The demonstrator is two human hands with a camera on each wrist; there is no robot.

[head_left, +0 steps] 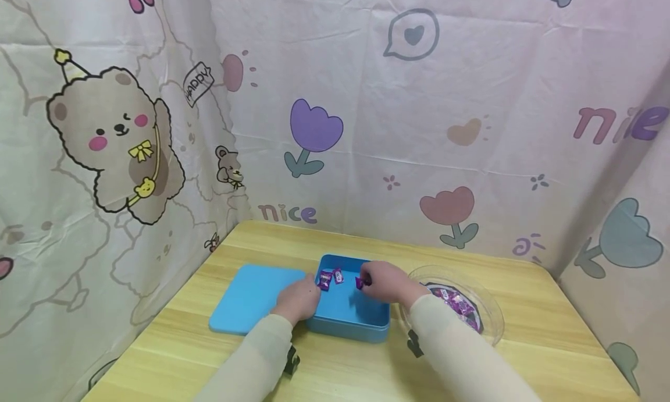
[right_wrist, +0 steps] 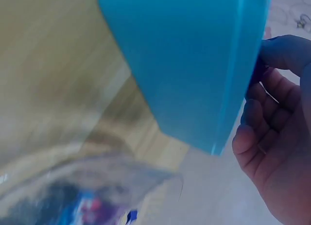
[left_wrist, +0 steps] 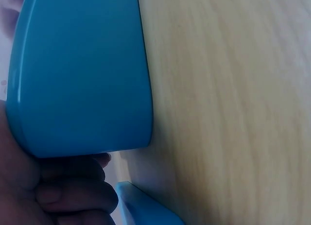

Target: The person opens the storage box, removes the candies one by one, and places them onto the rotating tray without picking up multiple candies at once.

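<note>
A blue rectangular box (head_left: 342, 306) stands uncovered on the table. My left hand (head_left: 298, 299) holds its left side; the left wrist view shows curled fingers (left_wrist: 82, 193) against the outer wall. Over the box's right part, my right hand (head_left: 384, 281) pinches a purple-wrapped candy (head_left: 359, 283) between thumb and fingers. That candy (right_wrist: 258, 72) is partly hidden behind the box rim in the right wrist view. Inside the box, near its left wall, lie a dark purple candy (head_left: 325, 280) and a lighter purple candy (head_left: 338, 276).
Left of the box, a flat blue lid (head_left: 248, 297) lies on the wooden table (head_left: 345, 367). A clear round container (head_left: 496, 323) with several purple candies (head_left: 459, 304) sits to the right, partly behind my right sleeve. Printed curtains (head_left: 377, 210) border the table's back and sides.
</note>
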